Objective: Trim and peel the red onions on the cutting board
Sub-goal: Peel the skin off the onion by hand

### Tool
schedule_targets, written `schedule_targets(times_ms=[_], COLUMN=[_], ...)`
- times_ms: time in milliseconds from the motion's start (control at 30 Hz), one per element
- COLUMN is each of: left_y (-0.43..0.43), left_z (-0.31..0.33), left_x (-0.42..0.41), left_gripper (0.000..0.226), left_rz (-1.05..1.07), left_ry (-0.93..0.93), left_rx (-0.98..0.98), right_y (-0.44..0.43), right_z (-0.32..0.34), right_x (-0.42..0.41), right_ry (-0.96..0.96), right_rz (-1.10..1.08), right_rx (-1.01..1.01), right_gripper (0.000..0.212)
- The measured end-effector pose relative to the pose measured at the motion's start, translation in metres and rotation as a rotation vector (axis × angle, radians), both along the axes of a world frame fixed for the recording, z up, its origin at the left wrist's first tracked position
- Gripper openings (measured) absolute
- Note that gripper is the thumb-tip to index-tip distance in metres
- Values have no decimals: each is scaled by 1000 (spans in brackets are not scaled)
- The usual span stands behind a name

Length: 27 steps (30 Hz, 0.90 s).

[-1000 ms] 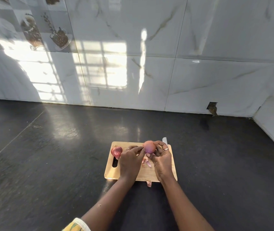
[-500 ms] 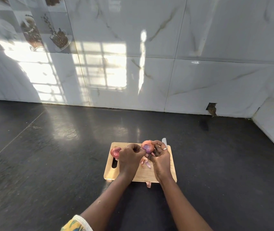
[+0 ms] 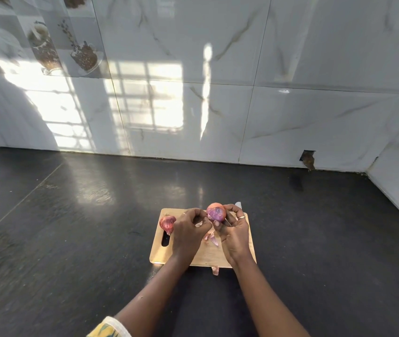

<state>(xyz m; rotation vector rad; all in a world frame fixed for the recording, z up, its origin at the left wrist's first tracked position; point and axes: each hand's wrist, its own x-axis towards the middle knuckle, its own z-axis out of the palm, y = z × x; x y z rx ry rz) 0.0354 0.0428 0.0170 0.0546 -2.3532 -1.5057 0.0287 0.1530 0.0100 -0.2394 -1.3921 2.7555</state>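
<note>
A red onion (image 3: 216, 212), partly stripped to purple flesh, is held above the wooden cutting board (image 3: 250, 239) in my right hand (image 3: 233, 233). My left hand (image 3: 188, 231) sits just left of it with fingers curled together near the onion; whether they pinch a strip of skin is unclear. A second red onion (image 3: 167, 223), still in its skin, lies on the board's left side by the handle slot. Loose skin pieces (image 3: 211, 238) lie on the board between my hands.
A knife tip (image 3: 238, 204) pokes out behind my right hand at the board's far edge. One skin scrap (image 3: 215, 270) lies on the dark counter (image 3: 72, 227) just in front of the board. A tiled wall (image 3: 217, 93) stands behind and at the right.
The onion has been turned in my right hand, showing more purple peeled surface. My left hand has drawn slightly away from it to the left.
</note>
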Motion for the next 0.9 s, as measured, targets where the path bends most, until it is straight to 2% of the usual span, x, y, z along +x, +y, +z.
schedule_targets(times_ms=[167,267,400,600,667,900], left_y=[-3,-5,-4,-7,-7,-6], left_z=[-6,-9,-8,-4,-4,-5], left_x=[3,0,-5,-9,-9,-10], left_gripper=[35,44,35,15,14,10], left_rz=[-71,-137,-140,-80,-55,37], left_ry=[121,149,181,207,201,136], left_rx=[10,-56,-122,-85,-98,-203], right_y=[3,4,4,7,6,6], right_z=[0,-1,-4,-9,-10,-8], right_x=[-1,-2,-1,-2,-2,0], right_ry=[-22,-20,-1,43,38,66], right_rz=[-18,-11,6,35,74,157], right_rx=[-38,-12,55,138,174,395], right_gripper=[48,47,47,52,58,48])
